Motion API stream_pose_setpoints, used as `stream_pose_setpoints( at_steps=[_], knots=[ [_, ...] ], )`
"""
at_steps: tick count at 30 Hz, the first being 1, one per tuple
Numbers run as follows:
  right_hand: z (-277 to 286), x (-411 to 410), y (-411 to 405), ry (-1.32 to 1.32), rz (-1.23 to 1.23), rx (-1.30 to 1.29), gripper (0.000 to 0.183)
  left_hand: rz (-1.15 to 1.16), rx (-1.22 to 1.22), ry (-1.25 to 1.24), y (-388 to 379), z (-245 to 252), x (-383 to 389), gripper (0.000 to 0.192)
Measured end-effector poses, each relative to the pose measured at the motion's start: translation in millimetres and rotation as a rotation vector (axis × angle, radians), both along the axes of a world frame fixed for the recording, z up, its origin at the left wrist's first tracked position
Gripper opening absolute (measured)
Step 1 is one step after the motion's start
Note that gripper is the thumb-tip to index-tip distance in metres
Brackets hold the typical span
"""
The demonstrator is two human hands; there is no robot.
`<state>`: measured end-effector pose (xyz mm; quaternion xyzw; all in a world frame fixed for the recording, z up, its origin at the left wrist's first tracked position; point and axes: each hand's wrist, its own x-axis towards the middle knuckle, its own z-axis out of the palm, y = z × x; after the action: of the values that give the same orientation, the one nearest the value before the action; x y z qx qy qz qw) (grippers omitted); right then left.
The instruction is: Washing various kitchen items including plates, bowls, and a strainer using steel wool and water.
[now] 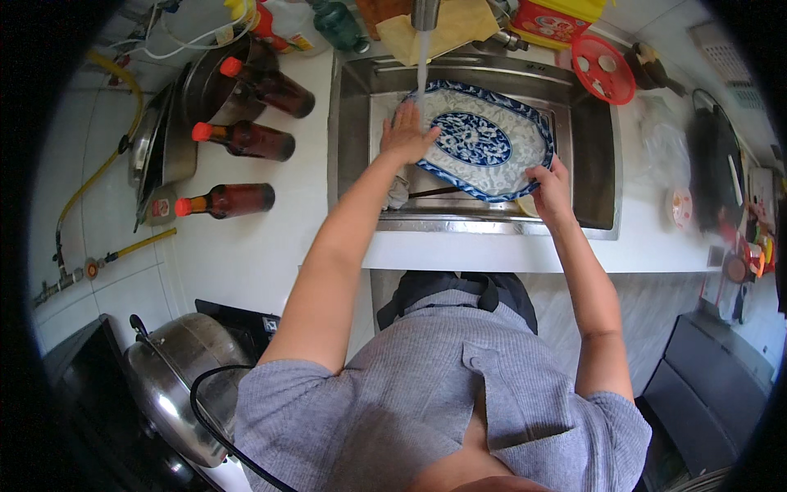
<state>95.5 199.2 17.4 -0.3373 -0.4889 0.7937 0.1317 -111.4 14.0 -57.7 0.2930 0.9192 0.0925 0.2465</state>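
A blue-and-white patterned platter (472,138) is held tilted over the stainless steel sink (593,184). My right hand (551,187) grips its lower right rim, thumb on the face and fingers behind. Flat against the platter's upper left part lies my left hand (408,135), fingers spread under the stream of water (422,67) from the metal faucet (425,15). Below the platter, a crumpled grey cloth (396,194) and a thin dark stick (433,192) show in the sink. A pale rounded item (527,206) is mostly hidden behind the platter and my right hand.
Several dark bottles with red caps, including one bottle (243,201), stand on the white counter (295,240) at left. A yellow cloth (455,31) hangs behind the faucet. A red plastic basket (603,69) sits at the sink's back right corner. A large steel pot (184,381) is at lower left.
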Motion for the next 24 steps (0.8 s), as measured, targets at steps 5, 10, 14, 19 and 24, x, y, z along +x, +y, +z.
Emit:
stream_pose_setpoints(
  at_steps=[5,10,14,19,24],
  knots=[
    [-5.4,-3.9,8.0,-0.077,0.038,-0.121,0.039,-0.019,-0.053,0.109,9.2,-13.8,-9.3,0.083],
    [-10.3,-8.4,15.3,-0.071,0.127,-0.274,0.031,0.161,0.217,0.008,66.2,-15.4,7.7,0.093],
    [-1.8,-2.1,9.1,-0.100,0.174,-0.384,0.027,-0.066,0.072,-0.027,106.9,8.3,64.6,0.088],
    [-34.9,8.4,12.5,-0.015,0.224,-0.458,0.025,-0.458,0.325,-0.030,104.5,6.6,91.3,0.067],
    [-15.9,25.0,18.0,-0.120,0.171,-0.468,0.026,-0.261,0.106,0.153,54.8,-18.0,4.3,0.068]
  ],
)
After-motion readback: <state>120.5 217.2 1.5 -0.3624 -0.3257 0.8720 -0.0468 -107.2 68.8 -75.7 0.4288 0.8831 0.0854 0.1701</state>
